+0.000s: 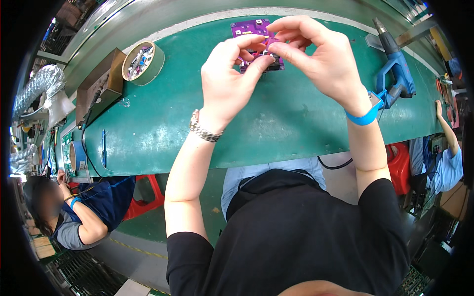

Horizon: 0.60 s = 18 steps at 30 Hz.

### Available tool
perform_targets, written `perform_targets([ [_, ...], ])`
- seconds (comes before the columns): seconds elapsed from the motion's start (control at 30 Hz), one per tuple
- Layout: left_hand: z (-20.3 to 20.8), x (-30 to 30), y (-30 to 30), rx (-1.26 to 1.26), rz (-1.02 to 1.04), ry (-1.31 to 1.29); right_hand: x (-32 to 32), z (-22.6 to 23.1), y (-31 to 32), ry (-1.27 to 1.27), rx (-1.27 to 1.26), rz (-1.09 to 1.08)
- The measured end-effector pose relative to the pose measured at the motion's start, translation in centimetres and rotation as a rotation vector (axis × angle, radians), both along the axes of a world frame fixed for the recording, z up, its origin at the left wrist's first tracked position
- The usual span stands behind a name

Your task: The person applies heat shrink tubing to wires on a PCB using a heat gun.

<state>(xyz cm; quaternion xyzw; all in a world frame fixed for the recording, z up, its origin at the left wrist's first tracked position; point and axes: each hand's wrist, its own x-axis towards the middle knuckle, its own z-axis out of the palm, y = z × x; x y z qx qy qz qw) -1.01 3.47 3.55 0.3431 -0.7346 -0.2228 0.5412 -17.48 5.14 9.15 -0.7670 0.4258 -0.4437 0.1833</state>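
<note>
A purple circuit board (242,27) lies on the bench ahead of me, with dark parts along its near edge. Over the board both hands meet, fingers curled in. Between the fingertips shows a thin red wire (267,42), partly covered. My left hand (224,81), with a metal watch at the wrist, is closed around the wire from the left. From the right, my right hand (323,59) pinches it between thumb and fingers; a blue wrist strap (366,114) circles that wrist. The fingers hide the wire's ends and much of the board.
A round tub (159,60) of small parts and a brown box (112,79) stand at the left on the green bench (163,123). A blue heat gun (399,74) rests at the right. A tape roll (77,156) lies far left. Co-workers sit on both sides.
</note>
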Motion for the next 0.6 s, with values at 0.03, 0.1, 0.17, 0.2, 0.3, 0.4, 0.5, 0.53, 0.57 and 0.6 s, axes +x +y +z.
perform_targets([
  [0.03,0.2,0.5,-0.1,0.005,-0.004,-0.001,0.2,0.0,0.2,-0.001,0.005,-0.004],
  [0.1,0.6,1.1,-0.3,0.053,-0.168,0.031,0.6,0.0,0.6,0.024,0.052,-0.021],
  [0.17,0.6,1.0,-0.7,0.053,-0.194,0.069,0.7,-0.5,0.7,0.047,0.006,-0.046],
  [0.2,0.8,1.1,-0.8,0.069,-0.230,0.087,0.6,-0.8,0.8,0.031,0.010,-0.077],
  [0.3,1.2,0.7,-0.7,0.083,-0.231,0.081,-0.1,-1.9,0.6,0.070,-0.037,-0.100],
  [0.4,0.9,0.4,-0.8,-0.003,-0.133,-0.005,-1.1,-2.3,0.6,0.165,-0.130,-0.102],
  [0.5,-0.1,0.5,-1.1,-0.162,-0.029,-0.146,-2.7,-2.5,1.1,0.148,-0.186,-0.167],
  [0.53,-0.7,0.7,-1.2,-0.239,0.014,-0.225,-3.7,-2.7,1.3,0.126,-0.191,-0.200],
  [0.57,-1.5,1.0,-1.3,-0.239,0.017,-0.228,-4.5,-2.6,1.6,0.079,-0.174,-0.222],
  [0.6,-2.6,1.2,-1.5,-0.230,0.064,-0.286,-5.7,-2.7,1.8,0.083,-0.184,-0.244],
])
